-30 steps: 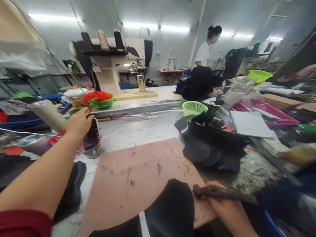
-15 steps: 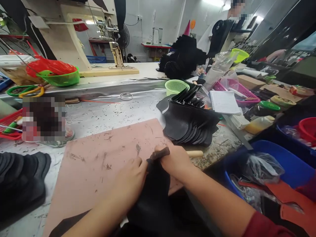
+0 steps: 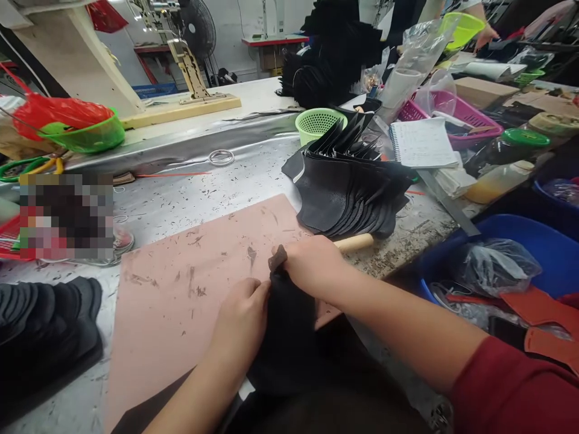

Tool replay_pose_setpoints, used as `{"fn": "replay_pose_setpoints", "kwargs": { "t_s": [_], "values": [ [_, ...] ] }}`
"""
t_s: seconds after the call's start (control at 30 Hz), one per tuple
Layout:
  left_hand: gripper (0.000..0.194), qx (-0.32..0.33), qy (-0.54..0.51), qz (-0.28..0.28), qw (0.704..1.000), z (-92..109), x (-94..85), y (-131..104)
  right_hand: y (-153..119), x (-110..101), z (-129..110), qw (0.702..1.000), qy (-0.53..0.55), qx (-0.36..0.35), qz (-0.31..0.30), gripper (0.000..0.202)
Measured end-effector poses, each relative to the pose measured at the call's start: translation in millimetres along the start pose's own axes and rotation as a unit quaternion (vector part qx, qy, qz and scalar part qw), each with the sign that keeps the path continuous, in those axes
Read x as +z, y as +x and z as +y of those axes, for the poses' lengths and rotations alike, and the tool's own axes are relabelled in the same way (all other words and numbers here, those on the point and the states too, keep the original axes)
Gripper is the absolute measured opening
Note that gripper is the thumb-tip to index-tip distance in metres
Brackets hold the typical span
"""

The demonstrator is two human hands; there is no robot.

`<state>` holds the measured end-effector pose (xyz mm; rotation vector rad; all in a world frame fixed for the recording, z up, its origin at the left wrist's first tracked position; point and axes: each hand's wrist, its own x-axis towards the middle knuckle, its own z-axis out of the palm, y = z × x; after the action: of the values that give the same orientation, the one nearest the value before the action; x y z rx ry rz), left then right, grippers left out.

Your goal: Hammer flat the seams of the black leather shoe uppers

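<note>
My left hand (image 3: 242, 319) is closed, thumb and fingers pinching the edge of a black leather-like piece (image 3: 289, 325). On the piece's upper end my right hand (image 3: 312, 263) is closed too, with a small brownish folded flap (image 3: 277, 258) standing up beside its fingers. The rest of the piece hangs down toward my lap, over the near edge of a pink board (image 3: 181, 289). A pale wooden handle (image 3: 355, 243) sticks out beyond my right hand; I cannot tell whether it is gripped or lies on the table. Another dark piece (image 3: 154, 401) lies under my left forearm.
Stacks of black cut pieces stand at the right (image 3: 353, 193) and left (image 3: 49, 325). Behind are a green basket (image 3: 319, 125), a notebook (image 3: 423, 143) and a sewing machine (image 3: 190, 72). A metal ruler (image 3: 447, 202) reaches toward a blue bin (image 3: 502, 232). A person's hand (image 3: 486, 36) shows far back.
My view has tilted down and turned slightly. The brown flap, held out sideways across my right fingers before, now stands short and upright between my hands. Both hands keep their hold.
</note>
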<state>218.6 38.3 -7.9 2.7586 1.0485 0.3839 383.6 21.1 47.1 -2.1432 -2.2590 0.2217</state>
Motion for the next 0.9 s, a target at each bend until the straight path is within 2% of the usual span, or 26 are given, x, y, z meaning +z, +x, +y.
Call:
{"fn": "replay_pose_setpoints", "kwargs": {
  "t_s": [0.13, 0.27, 0.33, 0.43, 0.57, 0.7, 0.83, 0.9],
  "values": [
    [0.026, 0.014, 0.038, -0.024, 0.999, 3, -1.8, 1, 4, -9, -5, 0.999, 0.014, -0.021, 0.037, 0.023],
    [0.029, 0.013, 0.054, -0.066, 0.996, 3, -7.3, 5, 8, -12, -5, 1.000, 0.010, -0.017, -0.005, 0.024],
    [0.028, 0.012, 0.054, -0.076, 0.996, 2, -8.8, 6, 10, -12, -2, 1.000, 0.023, -0.016, 0.005, 0.024],
    [0.024, 0.002, 0.024, -0.061, 0.998, -2, -8.4, 6, 11, -9, 3, 0.999, 0.036, -0.012, 0.031, 0.023],
    [0.028, -0.002, -0.006, -0.053, 0.999, -7, -8.5, 3, 10, -3, 6, 1.000, 0.018, 0.016, -0.010, 0.021],
    [0.026, 0.004, -0.025, -0.065, 0.998, -11, -11.4, 1, 5, 0, 3, 0.999, 0.018, 0.005, 0.026, 0.024],
    [0.024, 0.000, -0.058, -0.072, 0.996, -15, -12.7, -2, 2, -3, -2, 0.999, 0.014, -0.008, -0.030, 0.024],
    [0.024, -0.003, -0.071, -0.074, 0.995, -16, -13.3, -3, 1, -5, -5, 1.000, 0.018, 0.000, -0.020, 0.025]
  ]
}}
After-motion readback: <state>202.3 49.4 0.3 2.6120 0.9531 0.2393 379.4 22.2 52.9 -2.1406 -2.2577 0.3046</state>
